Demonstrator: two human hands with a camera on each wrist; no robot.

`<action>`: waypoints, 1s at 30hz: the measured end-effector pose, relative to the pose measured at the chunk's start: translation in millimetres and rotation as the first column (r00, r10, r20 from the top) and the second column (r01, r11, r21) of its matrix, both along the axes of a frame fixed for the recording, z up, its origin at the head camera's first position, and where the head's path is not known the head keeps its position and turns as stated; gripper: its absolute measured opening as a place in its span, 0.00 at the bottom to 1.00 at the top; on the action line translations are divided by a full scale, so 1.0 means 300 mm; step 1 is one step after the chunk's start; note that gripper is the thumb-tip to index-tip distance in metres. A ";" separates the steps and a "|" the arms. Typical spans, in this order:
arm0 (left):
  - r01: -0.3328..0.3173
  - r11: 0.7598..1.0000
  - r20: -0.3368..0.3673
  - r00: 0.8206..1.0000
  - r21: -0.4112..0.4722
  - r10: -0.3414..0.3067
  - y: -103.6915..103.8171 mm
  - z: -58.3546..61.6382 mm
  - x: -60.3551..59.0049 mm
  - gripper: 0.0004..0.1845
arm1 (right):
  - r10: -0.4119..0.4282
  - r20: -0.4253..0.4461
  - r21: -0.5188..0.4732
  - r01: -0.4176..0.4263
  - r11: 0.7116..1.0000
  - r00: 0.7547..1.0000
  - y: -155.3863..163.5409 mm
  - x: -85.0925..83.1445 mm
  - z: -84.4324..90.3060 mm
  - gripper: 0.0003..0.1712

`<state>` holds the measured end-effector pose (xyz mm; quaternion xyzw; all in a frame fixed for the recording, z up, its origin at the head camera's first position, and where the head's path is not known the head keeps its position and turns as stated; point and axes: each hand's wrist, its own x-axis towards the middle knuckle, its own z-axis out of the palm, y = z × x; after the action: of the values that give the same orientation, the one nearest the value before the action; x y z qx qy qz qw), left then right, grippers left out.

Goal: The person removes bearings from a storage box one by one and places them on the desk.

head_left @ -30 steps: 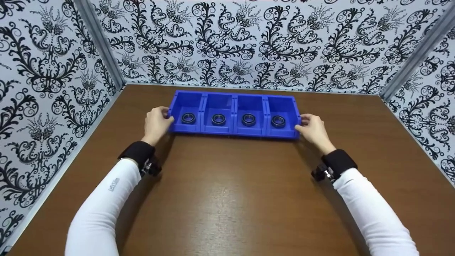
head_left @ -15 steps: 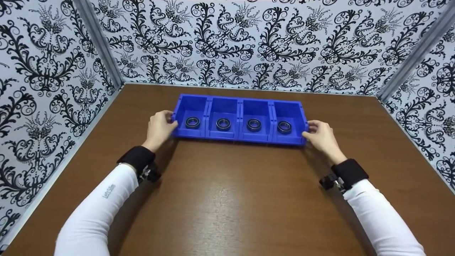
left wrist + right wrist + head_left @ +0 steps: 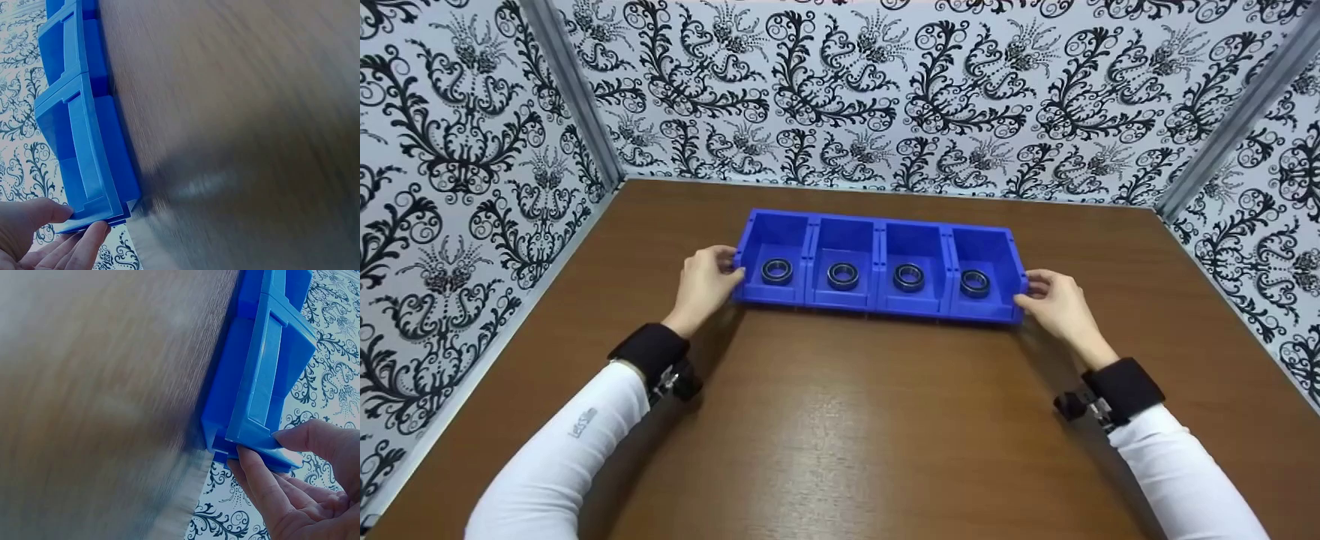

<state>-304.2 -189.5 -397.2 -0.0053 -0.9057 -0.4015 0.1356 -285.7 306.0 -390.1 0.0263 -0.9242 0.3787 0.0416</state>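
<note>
A blue tray (image 3: 840,300) of several joined bins lies crosswise on the brown table (image 3: 840,435). Each bin holds one dark metal ring: far left (image 3: 776,271), left middle (image 3: 843,275), right middle (image 3: 909,277), far right (image 3: 975,283). My left hand (image 3: 731,268) pinches the tray's left end wall between thumb and fingers, and my right hand (image 3: 1026,289) pinches the right end. In the left wrist view the left hand (image 3: 84,219) clasps the tray's corner (image 3: 84,140). In the right wrist view the right hand (image 3: 259,443) holds the tray's end (image 3: 259,371). Both wrist views are motion-blurred.
Patterned black-and-white walls (image 3: 885,97) close the table in on the left, back and right. A stretch of bare table lies between the tray and the back wall, and a wider one between the tray and me.
The tray, held at both ends, has come nearer to me and a little to the right across the table. Both hands kept their hold and moved with it.
</note>
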 end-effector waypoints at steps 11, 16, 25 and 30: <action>0.043 0.998 0.032 0.998 0.034 -0.044 0.012 -0.004 0.035 0.20 | 0.018 0.008 -0.008 -0.018 1.000 1.000 0.035 0.049 -0.005 0.30; 0.070 0.995 0.040 0.997 0.068 -0.073 0.014 -0.005 0.055 0.20 | 0.020 0.011 0.004 -0.020 1.000 1.000 0.050 0.068 -0.005 0.31; 0.110 0.986 0.054 0.992 0.129 -0.118 0.013 -0.013 0.084 0.20 | 0.018 0.013 0.005 -0.018 1.000 1.000 0.070 0.099 -0.009 0.31; 0.104 0.987 0.052 0.992 0.124 -0.111 0.016 -0.015 0.102 0.21 | 0.017 0.012 -0.005 -0.017 1.000 1.000 0.075 0.118 -0.010 0.31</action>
<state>-273.6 -184.8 -401.7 -0.0343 -0.8816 -0.4626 0.0872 -250.3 328.4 -392.9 0.0320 -0.9233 0.3813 0.0328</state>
